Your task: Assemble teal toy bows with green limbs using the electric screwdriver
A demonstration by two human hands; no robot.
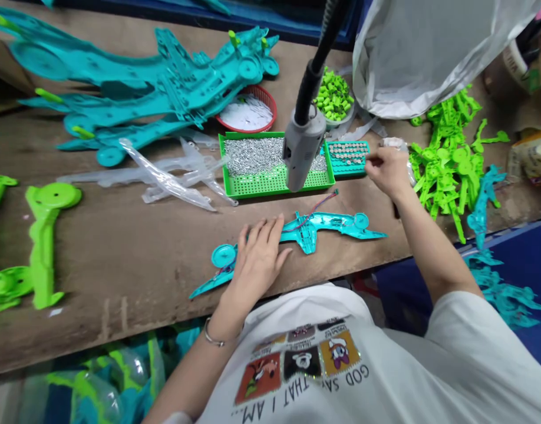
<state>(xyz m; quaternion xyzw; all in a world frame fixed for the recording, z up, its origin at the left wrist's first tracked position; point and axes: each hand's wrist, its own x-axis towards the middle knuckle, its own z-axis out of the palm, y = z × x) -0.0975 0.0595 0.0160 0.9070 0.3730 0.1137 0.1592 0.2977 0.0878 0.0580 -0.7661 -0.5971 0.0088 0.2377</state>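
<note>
My left hand [258,254] lies flat over a long teal plastic part [306,237] near the table's front edge, fingers stretched out. The part has a round disc at each end, and thin red and blue wires [321,203] run from its middle. My right hand [389,169] is at the right end of a small teal tray [347,172] of round metal pieces. Its thumb and fingertips are pinched together; anything between them is too small to make out. Left of that tray, a green basket [235,189] holds many small silver screws.
A grey tool [303,147] hangs over the basket. Behind are stacked teal parts [133,88], clear plastic strips [164,176], a red basket [273,100] and a bowl of green pieces [335,97]. Green parts lie left [45,241] and right [451,171]. A blue bin [531,250] stands lower right.
</note>
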